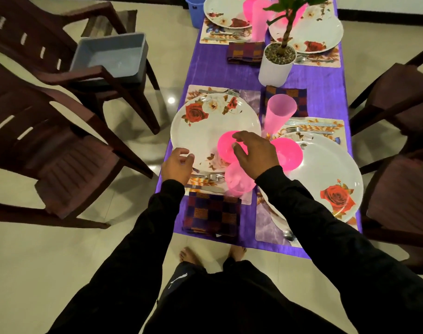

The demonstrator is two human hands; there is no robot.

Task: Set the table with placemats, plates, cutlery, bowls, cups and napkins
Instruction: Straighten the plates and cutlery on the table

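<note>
Head view: a purple-clothed surface [321,97] is seen laid w/ floral plates on placemats. The right hand [255,154] is held over a pink bowl [226,144] on the near-left plate [205,131], fingers spread and loosely bent, nothing gripped; contact w/ the bowl can't be told. The left hand [176,166] is kept at that plate's near rim, fingers loosely curled, nothing held. A pink cup [239,182] is seen just below the bowl, a checked napkin [211,214] nearer the edge. A 2nd bowl [290,153] sits on the right plate [326,179].
</note>
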